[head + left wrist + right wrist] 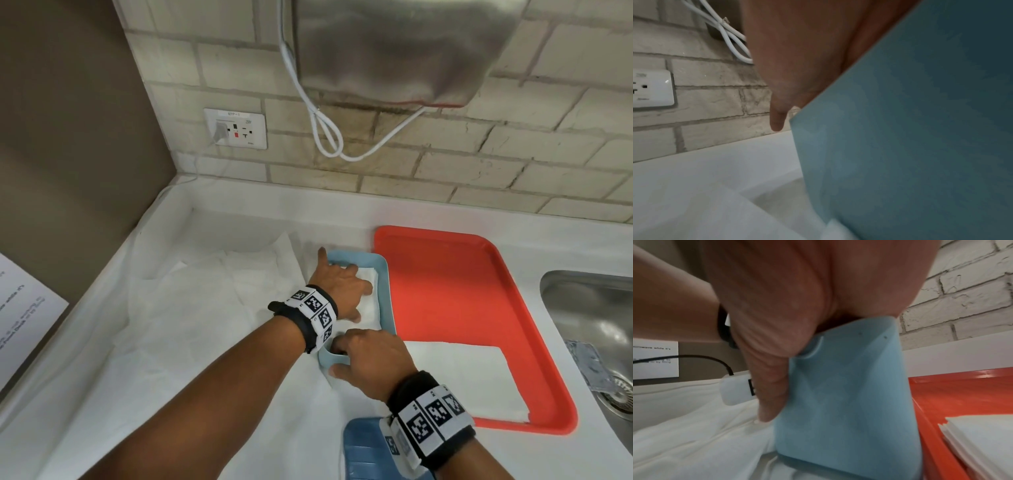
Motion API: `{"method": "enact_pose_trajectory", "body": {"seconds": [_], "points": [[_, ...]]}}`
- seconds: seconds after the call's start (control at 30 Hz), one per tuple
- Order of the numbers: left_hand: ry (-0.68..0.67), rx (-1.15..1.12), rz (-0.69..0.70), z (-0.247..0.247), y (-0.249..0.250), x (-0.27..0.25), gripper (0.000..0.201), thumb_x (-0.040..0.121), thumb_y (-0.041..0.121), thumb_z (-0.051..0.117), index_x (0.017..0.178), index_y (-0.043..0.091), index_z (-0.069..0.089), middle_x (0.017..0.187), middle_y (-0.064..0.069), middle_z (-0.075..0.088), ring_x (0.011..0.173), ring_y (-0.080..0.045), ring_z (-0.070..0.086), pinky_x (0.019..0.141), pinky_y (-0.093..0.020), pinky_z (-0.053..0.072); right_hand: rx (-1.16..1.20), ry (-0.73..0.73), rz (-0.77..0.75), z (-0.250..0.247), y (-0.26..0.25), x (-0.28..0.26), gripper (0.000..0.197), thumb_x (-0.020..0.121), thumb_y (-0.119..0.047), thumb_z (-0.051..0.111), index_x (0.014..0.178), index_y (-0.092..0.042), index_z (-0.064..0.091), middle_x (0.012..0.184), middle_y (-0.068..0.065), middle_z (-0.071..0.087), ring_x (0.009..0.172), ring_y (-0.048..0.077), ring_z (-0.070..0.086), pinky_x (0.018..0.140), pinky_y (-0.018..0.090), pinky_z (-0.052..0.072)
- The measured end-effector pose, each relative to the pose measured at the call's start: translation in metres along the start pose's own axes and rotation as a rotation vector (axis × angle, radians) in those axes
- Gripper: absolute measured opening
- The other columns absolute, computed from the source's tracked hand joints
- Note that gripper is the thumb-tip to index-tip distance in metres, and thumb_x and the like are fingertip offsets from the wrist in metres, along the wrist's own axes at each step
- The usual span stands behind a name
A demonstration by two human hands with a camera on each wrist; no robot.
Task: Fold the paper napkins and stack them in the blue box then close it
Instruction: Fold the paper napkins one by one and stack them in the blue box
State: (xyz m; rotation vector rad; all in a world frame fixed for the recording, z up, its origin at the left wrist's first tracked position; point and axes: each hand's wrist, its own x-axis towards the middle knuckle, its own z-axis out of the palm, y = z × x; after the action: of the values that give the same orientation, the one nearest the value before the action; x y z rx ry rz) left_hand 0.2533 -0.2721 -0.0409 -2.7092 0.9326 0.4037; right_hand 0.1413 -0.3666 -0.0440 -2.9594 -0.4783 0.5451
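The box (pixel 385 274) is pale blue, oblong with rounded corners, and stands open on the white cloth (pixel 205 342) that covers the bench (pixel 260 205), its right side just beside the red tray (pixel 479 291). Folded white napkins (pixel 368 301) lie inside it, how many I cannot tell. On the tray lies one stack of unfolded napkins (pixel 479 377); the right wrist view shows several layers in it, though the count is unclear. One darker blue lid (pixel 363 455) lies at the near edge of the bench, partly under the right forearm. There is one box, one lid, one tray.

The left hand (pixel 339 291) reaches over the far end of the box, its thumb stretched out past the far left corner and its fingers curled over the rim, down onto the napkins inside; its grip is on the box wall. The right hand (pixel 370 356) takes the near end, fingers hooked over the rim into the box and thumb pressed against the outside of the near wall, so its grip is closed on the box too. Both wrists wear bands with black and white markers. Both forearms reach in from the near edge
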Motion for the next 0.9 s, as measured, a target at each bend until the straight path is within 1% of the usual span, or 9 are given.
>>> {"method": "enact_pose_trajectory", "body": {"seconds": [0.27, 0.37, 0.47, 0.53, 0.6, 0.67, 0.73, 0.8, 0.9], "points": [[0.078, -0.077, -0.001, 0.004, -0.005, -0.007, 0.063, 0.092, 0.064, 0.062, 0.148, 0.041, 0.047, 0.151, -0.002, 0.051, 0.139, -0.033, 0.045, 0.119, -0.070, 0.008, 0.009, -0.034, 0.039, -0.003, -0.002, 0.001, 0.035, 0.092, -0.051, 0.057, 0.122, -0.036, 0.066, 0.118, -0.005, 0.069, 0.106, 0.024, 0.063, 0.074, 0.029, 0.039], [0.270, -0.307, -0.027, -0.001, -0.014, -0.026, 0.054, 0.093, 0.060, 0.062, 0.142, 0.039, 0.054, 0.146, 0.002, 0.054, 0.138, -0.029, 0.043, 0.120, -0.057, 0.017, 0.038, -0.013, 0.052, -0.011, -0.007, -0.007, 0.041, 0.090, -0.058, 0.057, 0.124, -0.035, 0.063, 0.123, -0.009, 0.065, 0.110, 0.018, 0.061, 0.075, 0.029, 0.039], [0.566, -0.685, -0.112, 0.007, -0.040, -0.064, 0.035, 0.094, 0.052, 0.067, 0.125, 0.036, 0.066, 0.129, 0.008, 0.064, 0.118, -0.021, 0.058, 0.102, -0.041, 0.041, 0.058, 0.141, 0.081, -0.027, -0.012, -0.021, 0.057, 0.086, -0.074, 0.054, 0.129, -0.038, 0.057, 0.121, -0.015, 0.062, 0.111, 0.009, 0.060, 0.084, 0.028, 0.047], [0.682, -0.959, -0.198, 0.023, -0.063, -0.096, 0.020, 0.094, 0.046, 0.071, 0.110, 0.034, 0.069, 0.112, 0.014, 0.068, 0.097, -0.011, 0.066, 0.087, -0.035, 0.052, 0.175, 0.322, 0.075, -0.039, -0.025, -0.029, 0.046, 0.087, -0.071, 0.055, 0.119, -0.040, 0.062, 0.107, -0.019, 0.064, 0.093, 0.002, 0.061, 0.078, 0.028, 0.049], [0.768, -1.134, -0.312, 0.043, -0.083, -0.128, 0.008, 0.093, 0.039, 0.073, 0.097, 0.033, 0.070, 0.097, 0.018, 0.071, 0.082, -0.003, 0.067, 0.079, -0.030, 0.055, 0.341, 0.425, 0.071, -0.047, -0.044, -0.027, 0.033, 0.088, -0.067, 0.056, 0.104, -0.041, 0.067, 0.091, -0.022, 0.064, 0.076, -0.001, 0.060, 0.070, 0.025, 0.049], [0.806, -1.246, -0.421, 0.063, -0.096, -0.158, 0.006, 0.094, 0.032, 0.073, 0.090, 0.029, 0.071, 0.089, 0.020, 0.072, 0.079, -0.003, 0.067, 0.079, -0.029, 0.056, 0.486, 0.397, 0.080, -0.044, -0.067, -0.013, 0.027, 0.088, -0.063, 0.061, 0.096, -0.039, 0.070, 0.083, -0.023, 0.067, 0.073, -0.001, 0.063, 0.074, 0.027, 0.051], [0.779, -1.348, -0.484, 0.086, -0.104, -0.185, 0.007, 0.095, 0.028, 0.073, 0.088, 0.027, 0.071, 0.087, 0.015, 0.073, 0.077, -0.006, 0.068, 0.081, -0.038, 0.059, 0.522, 0.301, 0.099, -0.033, -0.088, 0.007, 0.027, 0.087, -0.061, 0.064, 0.098, -0.038, 0.071, 0.087, -0.021, 0.070, 0.082, 0.001, 0.065, 0.081, 0.030, 0.053], [0.711, -1.428, -0.540, 0.105, -0.108, -0.208, 0.007, 0.095, 0.028, 0.073, 0.088, 0.028, 0.072, 0.086, 0.008, 0.075, 0.076, -0.010, 0.069, 0.083, -0.047, 0.061, 0.505, 0.151, 0.145, -0.017, -0.104, 0.031, 0.037, 0.088, -0.063, 0.062, 0.114, -0.037, 0.069, 0.102, -0.017, 0.071, 0.099, 0.006, 0.065, 0.089, 0.030, 0.051], [0.621, -1.488, -0.628, 0.127, -0.116, -0.236, 0.012, 0.093, 0.028, 0.074, 0.084, 0.036, 0.072, 0.087, 0.008, 0.075, 0.075, -0.010, 0.071, 0.085, -0.048, 0.061, 0.483, -0.034, 0.191, 0.006, -0.124, 0.063, 0.065, 0.090, -0.064, 0.059, 0.142, -0.026, 0.051, 0.134, -0.005, 0.061, 0.122, 0.016, 0.057, 0.103, 0.033, 0.045]]}}
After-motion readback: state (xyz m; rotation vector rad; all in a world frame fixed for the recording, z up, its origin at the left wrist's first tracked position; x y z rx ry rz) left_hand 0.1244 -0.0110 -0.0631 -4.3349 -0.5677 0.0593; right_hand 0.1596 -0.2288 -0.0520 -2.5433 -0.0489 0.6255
